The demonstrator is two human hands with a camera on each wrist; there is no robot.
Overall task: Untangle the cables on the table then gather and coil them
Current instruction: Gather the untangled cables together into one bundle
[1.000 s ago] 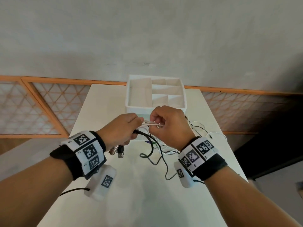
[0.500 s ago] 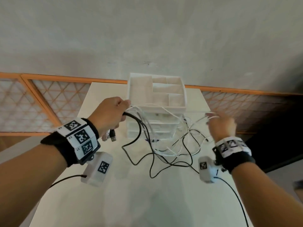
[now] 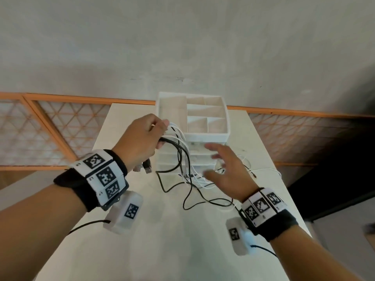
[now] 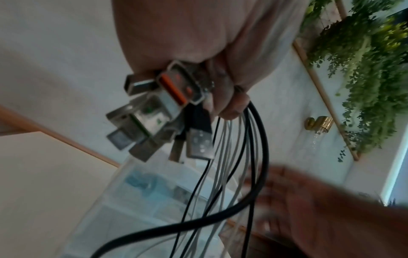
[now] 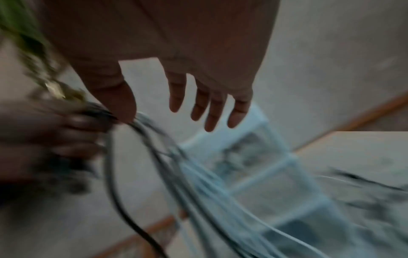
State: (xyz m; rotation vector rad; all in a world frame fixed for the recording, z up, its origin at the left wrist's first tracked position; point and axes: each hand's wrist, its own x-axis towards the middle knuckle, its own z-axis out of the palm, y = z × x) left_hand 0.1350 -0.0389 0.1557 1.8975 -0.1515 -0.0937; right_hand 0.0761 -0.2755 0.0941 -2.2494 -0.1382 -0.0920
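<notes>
I am holding the cables (image 3: pixel 183 159) bunched in my left hand (image 3: pixel 142 138), raised above the tabletop (image 3: pixel 142 250), my fingers (image 4: pixel 229 104) curling round them just behind their plugs. The USB plugs (image 4: pixel 159 111) are sticking out below my fist in a cluster. White and black strands are hanging down in loose loops, their lower ends trailing across the tabletop toward the right.

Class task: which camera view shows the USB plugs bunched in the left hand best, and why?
The left wrist view: the USB plugs fill it, fanned below the left hand. The head view shows only two plugs peeking out under that hand; the right wrist view blurs them.
</notes>
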